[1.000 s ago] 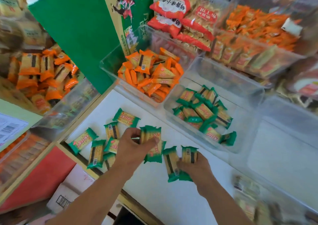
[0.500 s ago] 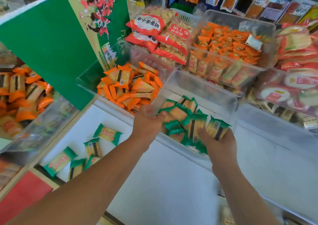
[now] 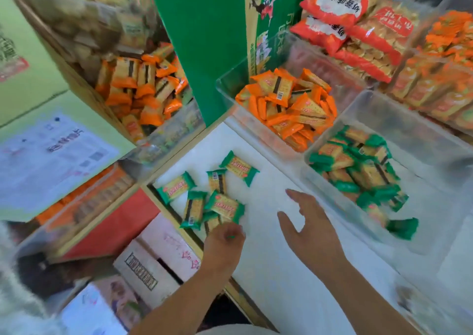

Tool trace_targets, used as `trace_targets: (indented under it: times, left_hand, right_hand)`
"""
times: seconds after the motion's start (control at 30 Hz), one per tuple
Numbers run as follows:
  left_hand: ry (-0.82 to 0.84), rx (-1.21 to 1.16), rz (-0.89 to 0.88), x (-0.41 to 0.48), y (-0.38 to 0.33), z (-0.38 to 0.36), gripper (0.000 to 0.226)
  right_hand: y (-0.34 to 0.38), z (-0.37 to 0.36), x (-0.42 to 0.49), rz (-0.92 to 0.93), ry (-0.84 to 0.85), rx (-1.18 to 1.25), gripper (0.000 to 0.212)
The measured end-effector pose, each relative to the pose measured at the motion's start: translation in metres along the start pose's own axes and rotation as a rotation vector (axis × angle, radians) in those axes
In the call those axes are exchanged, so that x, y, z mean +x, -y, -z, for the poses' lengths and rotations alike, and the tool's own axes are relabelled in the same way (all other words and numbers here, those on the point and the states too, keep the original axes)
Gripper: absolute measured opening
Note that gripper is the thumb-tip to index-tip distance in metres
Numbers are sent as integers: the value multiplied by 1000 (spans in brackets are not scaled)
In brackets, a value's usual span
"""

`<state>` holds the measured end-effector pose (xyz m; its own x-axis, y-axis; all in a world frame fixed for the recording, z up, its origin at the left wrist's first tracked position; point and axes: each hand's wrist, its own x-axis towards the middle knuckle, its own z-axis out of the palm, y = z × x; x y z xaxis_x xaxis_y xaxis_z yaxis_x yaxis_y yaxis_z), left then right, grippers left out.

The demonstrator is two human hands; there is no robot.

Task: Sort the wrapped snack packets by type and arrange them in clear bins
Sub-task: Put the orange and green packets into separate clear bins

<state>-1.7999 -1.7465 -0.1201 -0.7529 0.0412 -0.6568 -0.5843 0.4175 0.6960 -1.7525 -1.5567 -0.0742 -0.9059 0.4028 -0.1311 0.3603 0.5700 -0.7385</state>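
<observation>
The fingers (image 3: 230,231) of the left hand (image 3: 225,245) are curled down onto the nearest green packet (image 3: 213,222) of a loose cluster, pinching its near edge (a sliver of green shows between them). The right hand (image 3: 311,226) hovers just beside it over the white desk (image 3: 276,278), its fingers (image 3: 298,199) spread and holding nothing. The other loose green packets (image 3: 225,206) lie flat and partly overlapping at the desk's left corner, with one (image 3: 239,167) a little apart on the far side. To the right of the hands, a clear bin (image 3: 409,119) holds a heap of green packets (image 3: 358,165) of the same kind. The neighbouring bin (image 3: 230,91) to its left holds orange packets (image 3: 289,104).
</observation>
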Motion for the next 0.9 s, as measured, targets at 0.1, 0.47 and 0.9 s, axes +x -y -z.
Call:
trace_targets:
  times: [0.1,0.47,0.9]
  left_hand:
    - [-299,140,-120,20,9,47,12]
    - [-172,687,-137,90,20,90,54]
    - [-343,862,-344,155,-1,143,61]
  right_hand:
    - [-6,-55,-2,16,240,-53,44]
    - [22,-134,119,62,362,-359,72]
    - [10,-141,168,-185,217,-189,36]
